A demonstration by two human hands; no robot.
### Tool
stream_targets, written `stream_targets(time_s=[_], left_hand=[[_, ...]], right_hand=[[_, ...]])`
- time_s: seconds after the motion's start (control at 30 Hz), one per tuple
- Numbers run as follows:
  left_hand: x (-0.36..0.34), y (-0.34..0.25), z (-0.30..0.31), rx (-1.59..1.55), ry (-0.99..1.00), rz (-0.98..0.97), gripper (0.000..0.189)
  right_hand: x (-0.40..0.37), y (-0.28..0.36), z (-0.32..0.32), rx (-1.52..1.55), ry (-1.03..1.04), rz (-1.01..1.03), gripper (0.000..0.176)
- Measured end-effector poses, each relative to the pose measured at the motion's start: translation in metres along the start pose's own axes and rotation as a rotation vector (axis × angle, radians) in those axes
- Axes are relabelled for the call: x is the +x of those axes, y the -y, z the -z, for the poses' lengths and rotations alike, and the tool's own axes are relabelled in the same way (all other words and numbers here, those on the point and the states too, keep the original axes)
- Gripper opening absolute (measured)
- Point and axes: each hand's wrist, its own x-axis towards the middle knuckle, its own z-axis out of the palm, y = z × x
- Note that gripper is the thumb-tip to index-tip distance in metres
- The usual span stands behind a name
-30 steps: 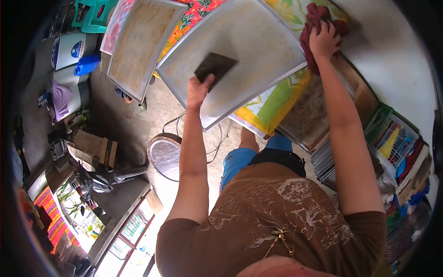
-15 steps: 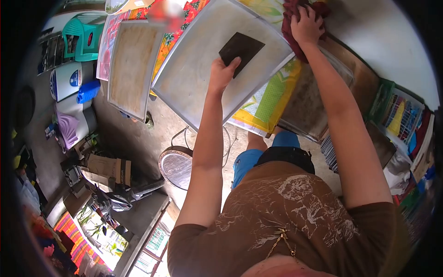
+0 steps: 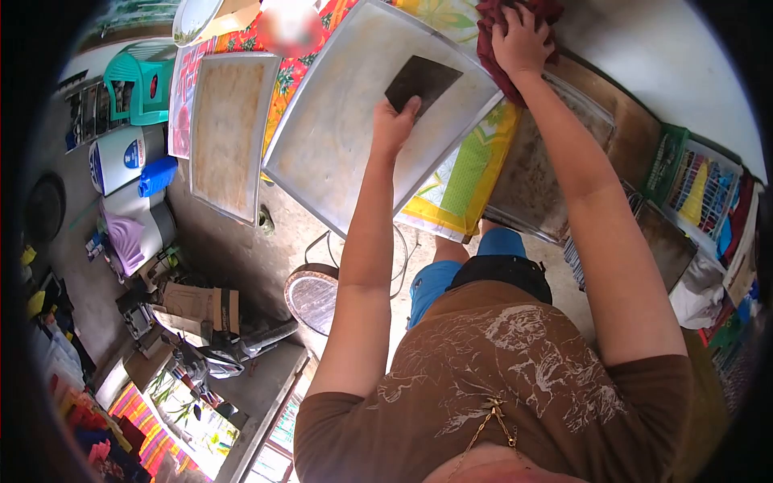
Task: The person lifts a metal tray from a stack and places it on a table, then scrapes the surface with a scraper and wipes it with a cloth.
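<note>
A dark flat pad [image 3: 423, 80] is pressed onto the large metal tray [image 3: 338, 153] by the left hand [image 3: 392, 125], whose fingers are closed on the pad's near edge. A red cloth [image 3: 489, 44] is clutched at the tray's far corner by the right hand [image 3: 519, 44]. The tray is set on a floral tablecloth [image 3: 463, 181], with a second tray [image 3: 229, 129] just beside it. A round stool [image 3: 312, 296] and a cardboard box [image 3: 197, 304] are seen on the concrete floor [image 3: 233, 249].

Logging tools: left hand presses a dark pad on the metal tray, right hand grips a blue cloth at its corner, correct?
No: in the head view the cloth under the right hand is dark red, not blue. The left hand, dark pad and metal tray are as stated.
</note>
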Motion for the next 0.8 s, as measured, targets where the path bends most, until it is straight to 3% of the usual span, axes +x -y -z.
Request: stream_targets(time_s=[0.13, 0.23, 0.37, 0.47, 0.57, 0.67, 0.8], left_hand=[[-0.003, 0.001, -0.005, -0.119, -0.038, 0.029, 0.012], [-0.003, -0.005, 0.0, 0.044, 0.034, 0.101, 0.01], [-0.003, -0.008, -0.007, -0.163, -0.089, -0.047, 0.01], [-0.002, 0.003, -0.004, 0.024, 0.03, 0.009, 0.011], [-0.001, -0.003, -0.004, -0.003, -0.065, -0.013, 0.008], [-0.003, 0.0, -0.01, -0.056, 0.025, -0.051, 0.006], [-0.017, -0.012, 0.012, 0.089, 0.073, 0.131, 0.005]], right_hand=[[0.001, -0.003, -0.003, -0.002, 0.008, 0.013, 0.041], [0.01, -0.027, -0.042, -0.054, -0.12, 0.075, 0.045], [0.011, -0.031, -0.047, -0.016, -0.119, 0.09, 0.044], [0.011, -0.033, -0.05, -0.034, -0.118, 0.083, 0.044], [0.011, -0.031, -0.048, -0.052, -0.109, 0.063, 0.044], [0.01, -0.03, -0.047, -0.056, -0.098, 0.066, 0.044], [0.01, -0.031, -0.046, -0.052, -0.101, 0.067, 0.044]])
